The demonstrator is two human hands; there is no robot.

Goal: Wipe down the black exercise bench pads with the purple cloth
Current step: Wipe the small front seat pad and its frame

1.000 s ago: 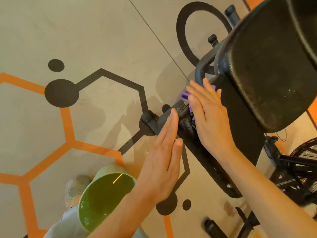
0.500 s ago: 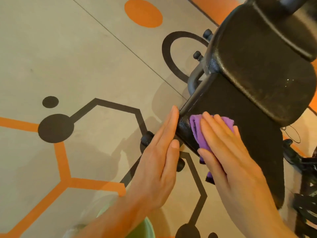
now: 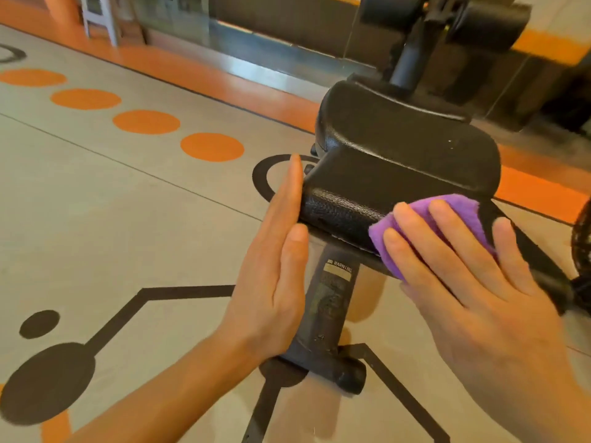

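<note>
The black exercise bench has a long back pad (image 3: 339, 203) running toward me and a raised seat pad (image 3: 399, 135) behind it. My right hand (image 3: 463, 276) lies flat with spread fingers on the purple cloth (image 3: 460, 219), pressing it onto the near end of the back pad. My left hand (image 3: 275, 270) is flat, fingers together and straight, its palm against the pad's left side edge, holding nothing. Two black roller pads (image 3: 489, 17) sit on a post at the bench's far end.
The bench's black front leg (image 3: 323, 318) with a warning label ends in a foot bar (image 3: 339, 372) on the floor below my hands. The grey floor (image 3: 128, 219) carries orange dots and black hexagon lines. A dark wheel-like machine part (image 3: 582, 238) stands at the right edge.
The view has tilted up from the floor toward the bench's far end. My right hand with the cloth has slid along the back pad toward its near end; my left hand stays against the left edge.
</note>
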